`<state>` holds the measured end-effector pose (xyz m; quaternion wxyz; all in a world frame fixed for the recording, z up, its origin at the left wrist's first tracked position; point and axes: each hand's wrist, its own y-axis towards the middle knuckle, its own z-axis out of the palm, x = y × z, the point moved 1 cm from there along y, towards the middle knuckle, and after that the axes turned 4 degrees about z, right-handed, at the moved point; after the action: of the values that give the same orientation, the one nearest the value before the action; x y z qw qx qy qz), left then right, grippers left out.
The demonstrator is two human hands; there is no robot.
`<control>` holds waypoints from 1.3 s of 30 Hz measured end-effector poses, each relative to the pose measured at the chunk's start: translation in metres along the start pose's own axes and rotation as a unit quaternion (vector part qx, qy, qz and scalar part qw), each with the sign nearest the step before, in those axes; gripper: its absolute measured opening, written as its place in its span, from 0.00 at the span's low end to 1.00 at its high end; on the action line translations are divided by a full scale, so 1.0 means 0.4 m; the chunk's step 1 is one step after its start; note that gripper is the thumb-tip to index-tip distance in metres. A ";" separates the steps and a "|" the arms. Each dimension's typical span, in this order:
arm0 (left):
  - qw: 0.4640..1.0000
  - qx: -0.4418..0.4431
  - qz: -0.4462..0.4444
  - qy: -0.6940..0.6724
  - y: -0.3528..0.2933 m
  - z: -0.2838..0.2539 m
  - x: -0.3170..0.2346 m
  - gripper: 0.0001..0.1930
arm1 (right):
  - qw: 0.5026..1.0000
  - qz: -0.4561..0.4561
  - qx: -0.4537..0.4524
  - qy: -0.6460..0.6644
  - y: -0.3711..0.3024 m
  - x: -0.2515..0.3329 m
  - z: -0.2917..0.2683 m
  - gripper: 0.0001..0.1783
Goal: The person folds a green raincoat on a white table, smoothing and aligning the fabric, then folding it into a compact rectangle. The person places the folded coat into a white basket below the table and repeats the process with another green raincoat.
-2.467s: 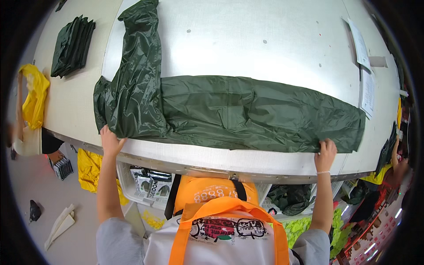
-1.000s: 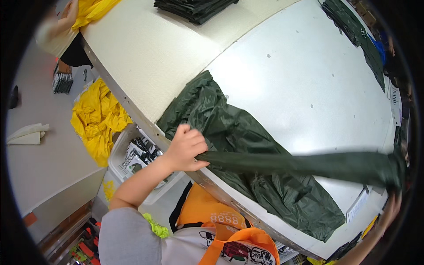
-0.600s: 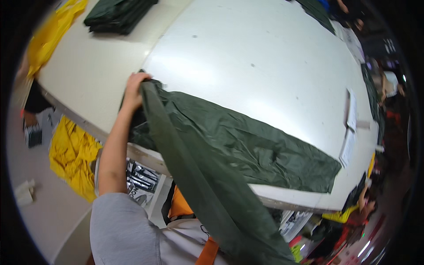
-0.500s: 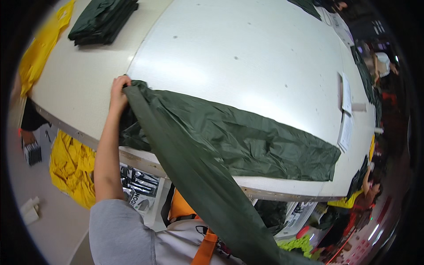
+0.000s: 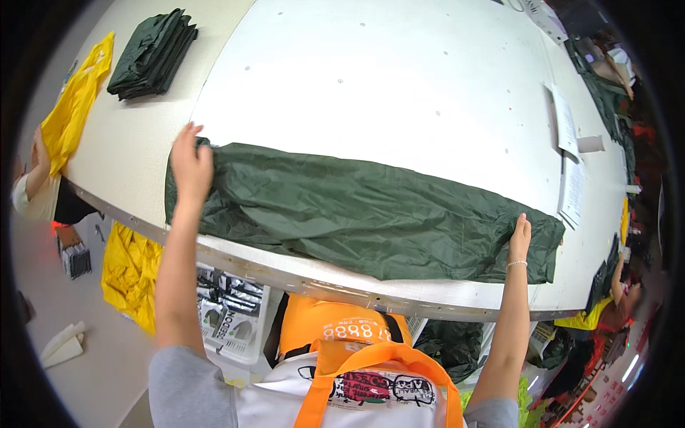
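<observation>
Across the tabletop [image 5: 399, 107]: green garment [image 5: 371, 214], laid long, not folded small; left hand [image 5: 191, 167], fingers parted; right hand [image 5: 520, 241], hold I cannot tell.

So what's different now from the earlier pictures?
The loose part of the green garment, slanting down the picture earlier, has swung up to the right and lies over the rest. The left hand stays at its left end; the right hand, back in view, is on its right end; grip unclear. The folded green stack and papers stayed put.
</observation>
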<state>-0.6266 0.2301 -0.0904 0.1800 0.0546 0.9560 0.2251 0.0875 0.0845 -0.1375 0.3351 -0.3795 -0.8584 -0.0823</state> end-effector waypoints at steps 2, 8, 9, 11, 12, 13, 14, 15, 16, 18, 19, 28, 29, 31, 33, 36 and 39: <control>0.997 0.055 0.051 0.026 -0.064 0.004 -0.127 0.26 | 0.996 -0.035 -0.071 0.028 -0.059 0.075 0.047 0.30; 0.973 0.164 0.004 0.163 -0.166 0.127 -0.126 0.40 | 0.856 -0.381 0.075 -0.342 -0.284 0.287 0.135 0.29; 0.969 0.173 0.001 0.177 -0.173 0.155 -0.111 0.41 | 0.838 -0.390 0.081 -0.374 -0.273 0.261 0.164 0.31; 0.964 0.204 -0.020 0.170 -0.200 0.211 -0.079 0.43 | 0.857 -0.370 0.063 -0.352 -0.229 0.199 0.220 0.33; 0.967 0.198 -0.022 0.162 -0.209 0.231 -0.074 0.43 | 0.872 -0.360 0.059 -0.326 -0.206 0.169 0.244 0.33; 0.969 0.194 -0.021 0.150 -0.214 0.252 -0.072 0.43 | 0.879 -0.351 0.061 -0.318 -0.191 0.141 0.270 0.33; 0.972 0.181 -0.006 0.151 -0.212 0.266 -0.074 0.43 | 0.884 -0.344 0.073 -0.308 -0.184 0.130 0.275 0.33; 0.972 0.179 -0.004 0.154 -0.206 0.273 -0.081 0.43 | 0.889 -0.342 0.080 -0.293 -0.168 0.130 0.277 0.33; 0.969 0.183 -0.001 0.164 -0.203 0.269 -0.081 0.42 | 0.893 -0.339 0.100 -0.278 -0.157 0.125 0.280 0.34; 0.966 0.188 0.008 0.175 -0.210 0.272 -0.070 0.42 | 0.910 -0.335 0.119 -0.213 -0.157 0.134 0.245 0.36; 0.965 0.187 0.009 0.185 -0.217 0.275 -0.057 0.41 | 0.908 -0.356 0.107 -0.195 -0.172 0.168 0.210 0.37; 0.958 0.195 0.046 0.207 -0.136 0.321 -0.013 0.38 | 0.921 -0.304 0.109 -0.217 -0.253 0.054 0.207 0.36; 0.941 0.224 0.048 0.247 -0.112 0.318 -0.015 0.40 | 0.924 -0.301 0.122 -0.201 -0.251 0.048 0.207 0.36; 0.904 0.290 -0.021 0.314 -0.058 0.276 -0.109 0.42 | 0.947 -0.289 0.095 -0.103 -0.226 0.027 0.174 0.32; 0.965 0.167 0.083 0.186 -0.074 0.248 -0.244 0.44 | 0.962 -0.263 -0.066 -0.014 -0.182 -0.029 0.079 0.28; 0.958 0.230 0.163 0.061 -0.168 0.233 -0.595 0.45 | 0.936 -0.045 -0.220 -0.270 -0.103 -0.281 -0.054 0.33; 0.944 0.266 0.191 0.048 -0.237 0.275 -0.760 0.48 | 0.900 0.040 -0.198 -0.386 -0.023 -0.453 -0.152 0.35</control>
<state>-0.3058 0.1344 -0.1275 0.0669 0.2713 0.9602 -0.0050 0.2003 -0.0540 -0.2058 -0.1011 -0.4736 -0.8708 -0.0842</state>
